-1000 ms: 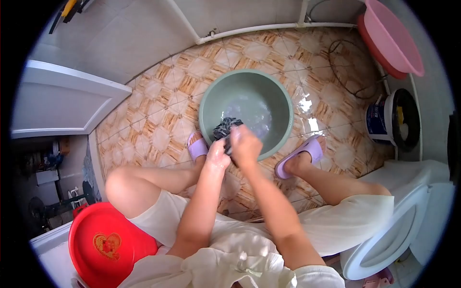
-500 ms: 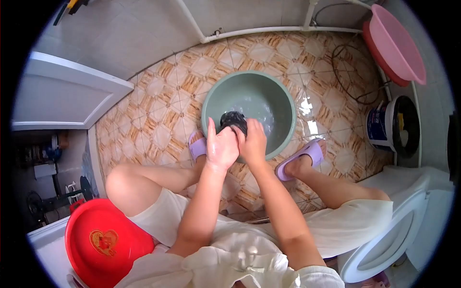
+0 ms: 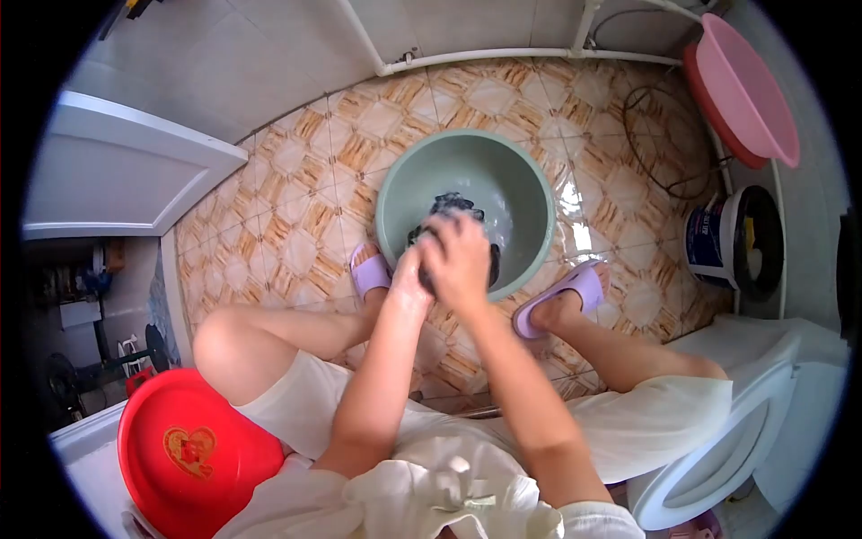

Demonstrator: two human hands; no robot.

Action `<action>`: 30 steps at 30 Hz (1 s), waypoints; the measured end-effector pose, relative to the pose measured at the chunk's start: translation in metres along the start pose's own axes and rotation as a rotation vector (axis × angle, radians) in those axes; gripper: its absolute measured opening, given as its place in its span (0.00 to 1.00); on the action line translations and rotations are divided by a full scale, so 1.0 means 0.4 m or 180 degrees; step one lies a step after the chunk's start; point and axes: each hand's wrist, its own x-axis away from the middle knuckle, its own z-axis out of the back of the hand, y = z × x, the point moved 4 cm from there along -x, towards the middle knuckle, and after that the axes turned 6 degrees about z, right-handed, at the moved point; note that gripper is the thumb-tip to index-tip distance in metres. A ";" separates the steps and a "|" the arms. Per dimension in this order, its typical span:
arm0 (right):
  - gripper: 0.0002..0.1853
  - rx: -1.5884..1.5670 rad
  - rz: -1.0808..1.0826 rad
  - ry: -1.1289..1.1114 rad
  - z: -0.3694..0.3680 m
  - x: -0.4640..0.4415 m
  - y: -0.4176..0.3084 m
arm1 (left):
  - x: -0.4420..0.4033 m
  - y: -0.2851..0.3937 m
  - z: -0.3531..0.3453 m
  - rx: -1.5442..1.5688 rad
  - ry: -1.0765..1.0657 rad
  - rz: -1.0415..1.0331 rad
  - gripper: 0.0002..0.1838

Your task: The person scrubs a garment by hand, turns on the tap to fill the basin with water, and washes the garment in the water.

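Observation:
A dark, wet cloth (image 3: 458,205) is bunched between my hands over the near side of a round green basin (image 3: 539,171). My left hand (image 3: 411,277) is closed around its lower left part. Across it lies my right hand (image 3: 458,260), its fingers bent over the cloth and slightly blurred. Folds of the cloth show beyond the fingers and to the right of my right hand. Shallow water with some suds shows on the basin's bottom.
My feet in purple slippers (image 3: 575,292) flank the basin. A red basin (image 3: 242,449) is at lower left, a toilet (image 3: 655,503) at lower right. A bucket (image 3: 709,238), pink basin (image 3: 741,90) and looped hose (image 3: 633,144) are at right; a white door (image 3: 117,175) at left.
My right hand has moved over my left, and the cloth is now spread wider around the fingers. Half a second ago it was a compact bundle with both hands side by side.

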 end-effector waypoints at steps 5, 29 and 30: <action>0.10 0.0350 -0.0471 -0.0019 -0.026 0.026 0.004 | -0.016 -0.026 0.040 0.0256 -0.1444 0.0228 0.16; 0.14 0.0178 -0.0659 0.0224 -0.048 0.058 0.045 | 0.064 -0.018 -0.068 0.0088 -0.0245 0.0129 0.28; 0.14 0.0160 -0.0643 0.0217 -0.040 0.056 0.034 | 0.044 -0.020 -0.042 0.0090 -0.0241 0.0105 0.28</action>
